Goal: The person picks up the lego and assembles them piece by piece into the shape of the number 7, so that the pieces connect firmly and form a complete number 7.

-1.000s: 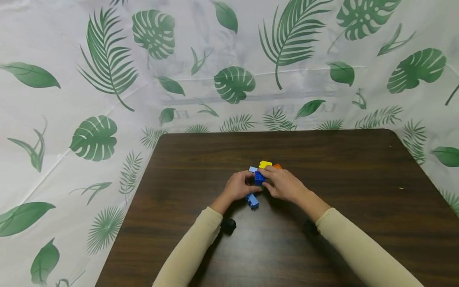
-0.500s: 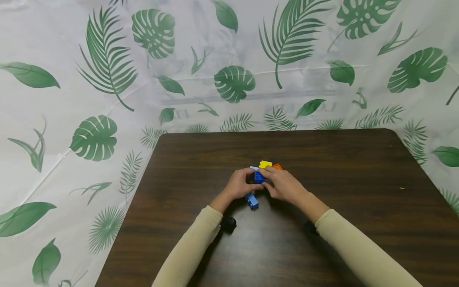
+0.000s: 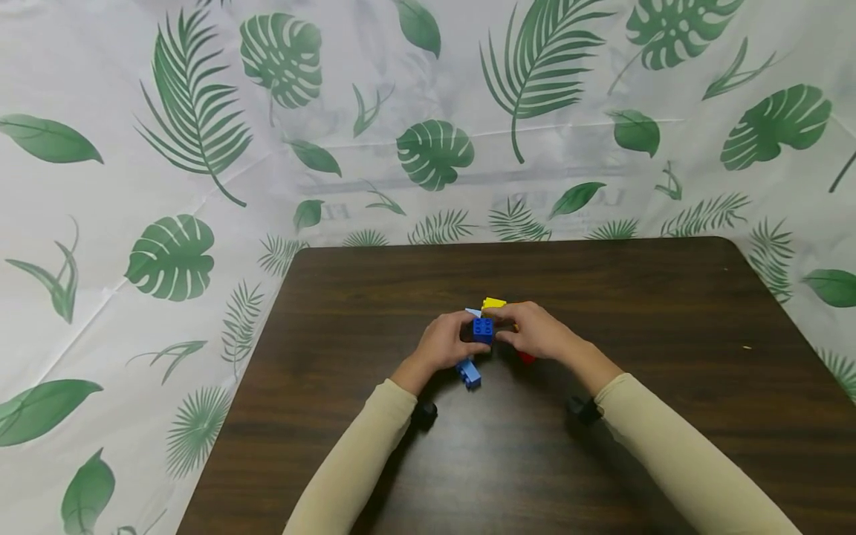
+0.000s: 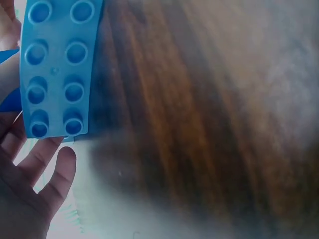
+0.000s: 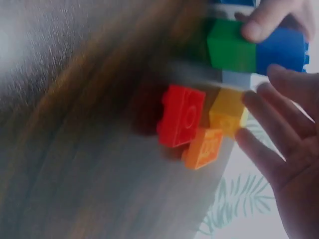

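Observation:
A dark blue toy building brick sits on top of a green toy brick, forming a stack. My left hand holds this stack between thumb and fingers; its thumb lies on the green brick in the right wrist view. On the right, my right hand has its fingers spread around the stack's side, its thumb at the blue brick's edge. A light blue brick lies just in front of the left hand. Its studs fill the left edge of the left wrist view, partly hiding the left hand there.
Behind the hands lies a yellow brick. A red brick and an orange brick lie under and beside the right hand. Another pale blue piece shows behind the left fingers. The brown table meets a leaf-patterned sheet.
My right hand has loosened and shifted slightly right, off the blue brick, whose studs now show fully. The red brick has come into view beneath it. The left hand stays almost still.

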Demonstrator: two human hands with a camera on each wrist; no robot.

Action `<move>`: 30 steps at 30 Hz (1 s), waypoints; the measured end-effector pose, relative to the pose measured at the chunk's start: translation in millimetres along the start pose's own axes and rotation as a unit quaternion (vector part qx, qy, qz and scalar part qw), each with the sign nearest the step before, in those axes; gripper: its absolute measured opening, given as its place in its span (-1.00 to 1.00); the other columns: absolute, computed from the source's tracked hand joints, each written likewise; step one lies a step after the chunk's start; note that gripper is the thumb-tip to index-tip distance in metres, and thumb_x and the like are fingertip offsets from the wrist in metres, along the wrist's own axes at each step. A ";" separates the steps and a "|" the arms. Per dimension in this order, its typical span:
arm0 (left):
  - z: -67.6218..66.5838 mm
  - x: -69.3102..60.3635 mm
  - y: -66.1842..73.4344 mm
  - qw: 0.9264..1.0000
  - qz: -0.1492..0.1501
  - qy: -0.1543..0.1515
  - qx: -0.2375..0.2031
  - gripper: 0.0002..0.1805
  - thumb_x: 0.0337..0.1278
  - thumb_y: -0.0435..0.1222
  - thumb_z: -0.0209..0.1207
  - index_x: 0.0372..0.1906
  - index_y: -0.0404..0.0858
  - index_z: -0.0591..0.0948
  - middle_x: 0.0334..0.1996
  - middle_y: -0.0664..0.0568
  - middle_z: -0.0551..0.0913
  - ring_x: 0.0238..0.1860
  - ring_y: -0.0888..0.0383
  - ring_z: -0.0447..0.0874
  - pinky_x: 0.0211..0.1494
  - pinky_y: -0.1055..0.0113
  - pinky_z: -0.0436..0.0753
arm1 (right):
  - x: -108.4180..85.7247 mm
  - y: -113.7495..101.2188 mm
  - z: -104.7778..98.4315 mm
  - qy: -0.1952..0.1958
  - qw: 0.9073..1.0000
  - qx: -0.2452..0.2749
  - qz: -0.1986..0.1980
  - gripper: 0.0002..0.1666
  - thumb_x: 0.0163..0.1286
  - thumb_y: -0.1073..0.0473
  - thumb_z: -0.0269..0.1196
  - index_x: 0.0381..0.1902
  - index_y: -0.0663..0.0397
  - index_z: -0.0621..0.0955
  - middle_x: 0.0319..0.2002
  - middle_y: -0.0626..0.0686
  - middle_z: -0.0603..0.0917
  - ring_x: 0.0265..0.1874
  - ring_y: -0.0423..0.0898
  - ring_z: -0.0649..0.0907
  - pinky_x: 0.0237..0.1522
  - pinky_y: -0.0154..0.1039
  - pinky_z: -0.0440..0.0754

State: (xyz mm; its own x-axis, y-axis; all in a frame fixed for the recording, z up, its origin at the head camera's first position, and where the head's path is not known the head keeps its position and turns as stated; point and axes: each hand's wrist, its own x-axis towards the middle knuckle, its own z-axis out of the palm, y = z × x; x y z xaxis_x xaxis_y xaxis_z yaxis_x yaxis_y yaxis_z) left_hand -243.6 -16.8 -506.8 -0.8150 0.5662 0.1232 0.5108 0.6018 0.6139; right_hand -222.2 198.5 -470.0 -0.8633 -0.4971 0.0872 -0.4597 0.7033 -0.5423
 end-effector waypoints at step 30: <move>-7.7 -0.8 0.4 0.997 -0.013 0.016 -0.069 -0.47 0.03 0.00 0.42 0.09 -0.14 0.66 -0.10 0.08 0.71 -0.12 0.15 0.65 -0.08 0.31 0.63 | 11.0 32.0 12.2 0.080 0.991 -0.074 0.072 -0.49 0.31 0.10 0.37 0.21 0.01 0.60 0.03 0.09 0.65 -0.07 0.09 0.59 0.13 0.15 0.46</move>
State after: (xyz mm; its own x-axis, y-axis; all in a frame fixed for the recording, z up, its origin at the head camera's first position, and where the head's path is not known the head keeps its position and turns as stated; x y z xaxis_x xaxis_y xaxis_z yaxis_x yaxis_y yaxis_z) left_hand -244.9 -21.3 -500.7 -0.8368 0.5322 0.1283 0.4481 0.5311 0.7191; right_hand -243.9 209.3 -496.6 -0.9385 -0.3077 0.1566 -0.3453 0.8333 -0.4317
